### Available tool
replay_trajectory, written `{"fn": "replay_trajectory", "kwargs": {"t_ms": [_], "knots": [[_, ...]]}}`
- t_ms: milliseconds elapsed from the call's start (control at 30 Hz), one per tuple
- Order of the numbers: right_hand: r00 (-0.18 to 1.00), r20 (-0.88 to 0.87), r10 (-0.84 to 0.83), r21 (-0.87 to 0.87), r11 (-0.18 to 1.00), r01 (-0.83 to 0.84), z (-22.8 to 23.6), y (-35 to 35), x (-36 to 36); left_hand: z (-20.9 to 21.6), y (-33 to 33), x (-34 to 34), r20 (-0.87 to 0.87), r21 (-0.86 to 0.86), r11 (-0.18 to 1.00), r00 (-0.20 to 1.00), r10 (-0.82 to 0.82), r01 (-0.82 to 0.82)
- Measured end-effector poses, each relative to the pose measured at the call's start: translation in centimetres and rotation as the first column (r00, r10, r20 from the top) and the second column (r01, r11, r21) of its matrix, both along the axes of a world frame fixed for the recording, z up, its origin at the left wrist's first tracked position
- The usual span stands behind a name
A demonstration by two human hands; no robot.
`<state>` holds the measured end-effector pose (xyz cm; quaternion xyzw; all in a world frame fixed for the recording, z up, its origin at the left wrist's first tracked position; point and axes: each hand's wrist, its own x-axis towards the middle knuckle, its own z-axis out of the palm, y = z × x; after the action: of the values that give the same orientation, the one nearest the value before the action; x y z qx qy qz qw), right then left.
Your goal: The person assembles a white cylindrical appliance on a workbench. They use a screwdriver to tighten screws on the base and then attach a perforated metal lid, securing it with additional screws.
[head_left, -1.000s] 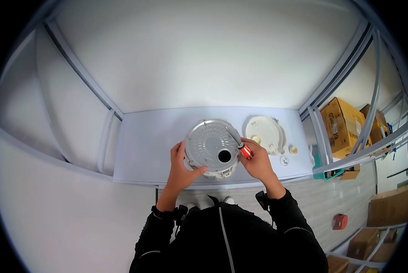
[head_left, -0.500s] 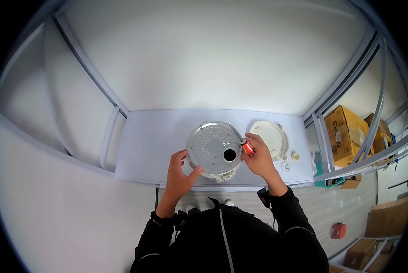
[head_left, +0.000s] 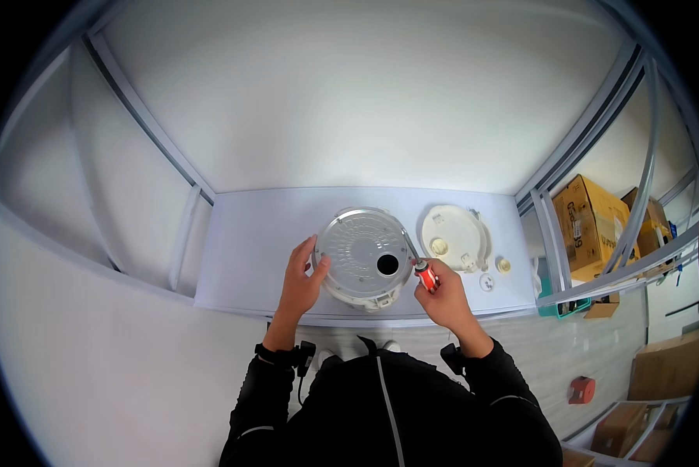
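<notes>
A round silver lid (head_left: 357, 247) with an embossed pattern, a black round opening near its right side and a white plastic rim lies on the table. My left hand (head_left: 299, 279) grips its left edge, thumb at the rim and fingers along the side. In my right hand (head_left: 447, 296) is a red-handled screwdriver (head_left: 426, 275), its shaft slanting up and left along the lid's right edge. Where the tip touches is too small to make out. Beyond that hand lies a white round plastic cover (head_left: 460, 227) with a small cream round piece (head_left: 440, 247) on it.
Right of the cover are another cream round part (head_left: 503, 265) and a small white disc (head_left: 487, 282). The pale table (head_left: 248, 233) has white walls and frame posts around it. Cardboard boxes (head_left: 591, 226), a teal basket (head_left: 565, 310) and a red stool (head_left: 581, 390) stand at the right.
My right hand has drawn back toward me with the screwdriver, uncovering the cream piece on the cover. My left hand has shifted up along the lid's edge, its thumb nearer the fingers.
</notes>
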<state>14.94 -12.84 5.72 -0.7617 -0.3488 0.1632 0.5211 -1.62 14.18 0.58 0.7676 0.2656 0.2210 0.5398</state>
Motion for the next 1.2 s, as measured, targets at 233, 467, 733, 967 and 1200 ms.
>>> {"fn": "replay_trajectory", "kwargs": {"t_ms": [233,467,733,967,1200], "knots": [[0.999,-0.031,0.008,0.005,1.0,-0.008,0.1,0.2,0.1,1.5,-1.1,-1.3,-0.022,0.306,0.951,0.999,-0.036,0.041],[1.0,-0.015,0.026,0.038,0.999,-0.026,-0.6,1.4,1.6,2.9,-3.5,-3.4,-0.111,0.452,0.891,0.994,0.01,0.042],[0.997,0.058,0.056,0.0,0.998,-0.056,-0.5,3.0,3.7,3.4,-4.3,-4.1,-0.106,0.454,0.891,0.993,0.043,0.01],[0.997,-0.035,0.065,0.028,0.998,-0.064,-0.2,3.3,3.8,2.8,-4.1,-2.2,-0.033,0.382,0.921,0.994,0.1,-0.08],[0.994,-0.053,0.099,0.094,0.991,-0.094,-2.1,3.5,5.4,3.5,-5.3,-2.6,-0.09,0.369,0.928,0.991,0.094,-0.054]]}}
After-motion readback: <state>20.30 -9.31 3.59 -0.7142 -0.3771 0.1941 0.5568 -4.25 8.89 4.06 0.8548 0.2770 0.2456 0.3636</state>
